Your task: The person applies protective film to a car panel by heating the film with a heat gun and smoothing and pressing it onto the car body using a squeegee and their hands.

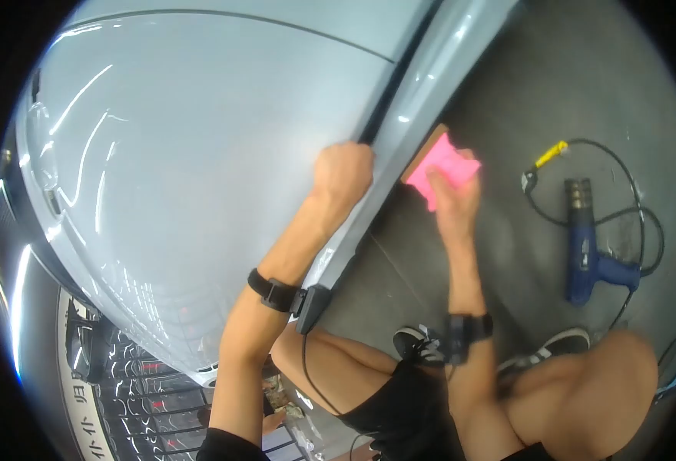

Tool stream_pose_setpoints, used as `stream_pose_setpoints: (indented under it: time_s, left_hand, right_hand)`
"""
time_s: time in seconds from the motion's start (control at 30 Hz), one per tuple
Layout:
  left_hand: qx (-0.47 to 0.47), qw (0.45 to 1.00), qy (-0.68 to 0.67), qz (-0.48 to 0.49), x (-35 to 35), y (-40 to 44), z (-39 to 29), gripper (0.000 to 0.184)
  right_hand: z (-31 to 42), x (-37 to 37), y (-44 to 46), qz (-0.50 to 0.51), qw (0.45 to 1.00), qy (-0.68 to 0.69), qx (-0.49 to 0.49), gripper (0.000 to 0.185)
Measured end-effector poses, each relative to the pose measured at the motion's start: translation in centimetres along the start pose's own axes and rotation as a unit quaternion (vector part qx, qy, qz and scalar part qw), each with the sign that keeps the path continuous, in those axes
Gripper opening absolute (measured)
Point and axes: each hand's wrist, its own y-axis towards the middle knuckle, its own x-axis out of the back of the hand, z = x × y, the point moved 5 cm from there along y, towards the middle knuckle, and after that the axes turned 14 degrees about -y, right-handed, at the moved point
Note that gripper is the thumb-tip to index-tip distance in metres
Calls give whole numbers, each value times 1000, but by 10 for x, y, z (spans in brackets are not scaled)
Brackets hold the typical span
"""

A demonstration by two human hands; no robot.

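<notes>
My right hand (458, 203) holds a bright pink squeegee (449, 169) with a brown strip along its edge. That edge is close to the glossy pale sill (430, 77) of a car; I cannot tell whether they touch. My left hand (343, 175) is closed in a fist against the lower edge of the pale grey car door (192, 131), beside the dark gap (403, 73) between door and sill. Its fingertips are hidden, so whatever it grips does not show. Both wrists wear black straps with small devices.
A blue heat gun (582, 253) lies on the grey floor (522, 92) at the right, its black cable looped around a yellow connector (551, 154). My bent knees and black shoes (419, 343) are below. Dark racks (150, 392) stand at lower left.
</notes>
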Motion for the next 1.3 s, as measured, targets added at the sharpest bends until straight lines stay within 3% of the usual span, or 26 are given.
stream_pose_setpoints:
  time_s: [0.03, 0.1, 0.17, 0.3, 0.33, 0.43, 0.47, 0.5, 0.57, 0.63, 0.67, 0.7, 0.77, 0.8, 0.83, 0.87, 0.9, 1.0, 1.03, 1.07, 1.1, 1.17, 1.2, 1.23, 1.27, 1.3]
  left_hand:
    - [-49, 999, -7, 1, 5, -5, 0, 18]
    - [-84, 996, -35, 21, 12, -14, -2, 17]
    - [-70, 995, -65, 23, 15, -14, -1, 25]
    - [-41, 995, -90, 2, 27, -23, 6, 33]
    - [-42, 993, -109, 12, 30, -25, 5, 34]
    - [-49, 993, -94, 59, 37, -28, -2, 39]
    - [-46, 992, -103, 60, 34, -29, 0, 39]
    - [-58, 992, -107, 46, 33, -28, 2, 41]
    - [-69, 989, -128, 32, 30, -28, 4, 42]
    - [-103, 986, -119, 46, 33, -26, 4, 42]
    - [-91, 988, -109, 63, 35, -25, 4, 41]
    - [-97, 987, -111, 58, 35, -23, 2, 41]
    - [-35, 990, -126, 58, 33, -18, 9, 37]
    - [-38, 989, -136, 52, 32, -15, 10, 37]
    - [-31, 994, -76, 67, 28, -13, 9, 32]
    - [-28, 996, -21, 84, 22, -13, 3, 28]
    - [-45, 994, -47, 84, 20, -15, -5, 28]
    - [-70, 995, -33, 60, 23, -20, -3, 13]
    - [-74, 996, -33, 24, 25, -24, -2, 11]
    - [-84, 995, -50, 22, 26, -24, 0, 11]
    - [-81, 993, -75, 31, 26, -22, 5, 11]
    - [-81, 991, -104, 35, 22, -22, 13, 12]
    - [-115, 991, -75, 10, 20, -25, 12, 12]
    - [-144, 988, -47, -15, 16, -30, 14, 12]
    - [-140, 989, -53, -17, 17, -31, 12, 12]
    - [-115, 990, -77, -4, 22, -32, 10, 5]
  right_hand:
    - [28, -2, 0, 57, 997, 55, 13, 15]
    - [90, 6, -4, 95, 978, 17, 184, 17]
    - [149, 16, -18, 201, 903, 67, 374, 23]
    - [255, 36, -80, 294, 747, 161, 574, 12]
    - [265, 39, -91, 300, 739, 163, 581, 12]
    - [275, 33, -108, 321, 757, 82, 563, 22]
    - [278, 31, -110, 349, 762, 62, 542, 7]
    - [281, 29, -112, 377, 765, 40, 521, 25]
    - [286, 20, -115, 360, 791, 25, 494, 20]
    - [288, 19, -120, 299, 737, 38, 605, 22]
    - [300, 12, -125, 307, 781, 3, 544, 21]
    - [297, 12, -132, 305, 780, -3, 547, 21]
    - [285, -1, -140, 362, 767, -17, 529, 22]
    - [295, -7, -133, 502, 747, -63, 432, 21]
    - [289, -15, -117, 562, 698, 6, 443, 11]
    - [287, -24, -94, 616, 648, 71, 442, 28]
    - [299, -35, -62, 620, 657, 46, 427, 28]
    - [341, -91, 31, 564, 726, -124, 373, 45]
    - [348, -128, 56, 460, 791, -303, 265, 39]
    - [355, -143, 81, 328, 809, -463, 151, 34]
    - [356, -151, 84, 416, 632, -631, 169, 40]
    - [324, -115, 85, 314, 305, -883, 171, 36]
    - [312, -81, 78, 386, 232, -855, 255, 22]
    - [292, -39, 72, 468, 253, -814, 234, 28]
    - [263, 15, 67, 481, 267, -833, 53, 23]
    - [231, 81, 59, 494, 274, -824, 40, 26]
